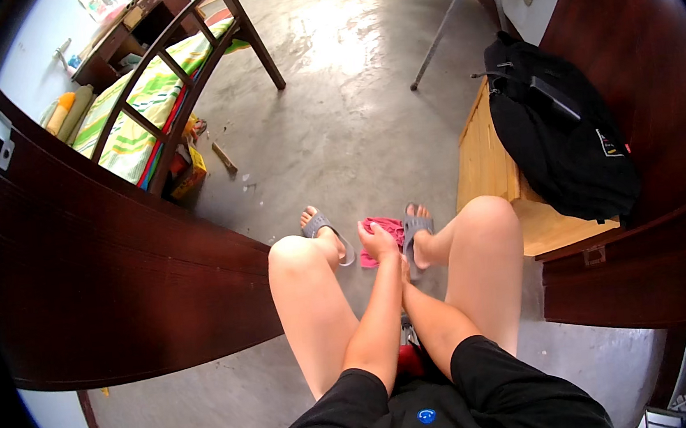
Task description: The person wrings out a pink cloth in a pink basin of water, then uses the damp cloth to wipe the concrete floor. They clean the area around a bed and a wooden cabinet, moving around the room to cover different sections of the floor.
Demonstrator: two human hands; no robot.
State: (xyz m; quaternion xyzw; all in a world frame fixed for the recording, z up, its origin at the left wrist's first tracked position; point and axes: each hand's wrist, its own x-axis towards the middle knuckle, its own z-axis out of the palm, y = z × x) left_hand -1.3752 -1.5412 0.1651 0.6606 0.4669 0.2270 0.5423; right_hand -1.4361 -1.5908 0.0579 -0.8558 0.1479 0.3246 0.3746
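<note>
My left hand (378, 243) reaches down between my knees with its fingers curled. It overlaps a bunched pink cloth (389, 227), and whether it grips the cloth is not clear. Below it, my right hand (405, 271) is mostly hidden behind my left wrist, beside the heel of the sandal on my right foot. The cloth appears low, between the two grey sandals, nearest the right sandal (419, 224). The left sandal (318, 222) stands apart from it on the concrete floor (334, 122).
Dark wooden door panels flank me, one at the left (127, 284) and one at the right (652, 271). A black backpack (558, 131) rests on a light wooden cabinet (482, 145). A bed frame (170, 60) stands front left, near a wood scrap (224, 157). A metal pole (438, 41) leans ahead.
</note>
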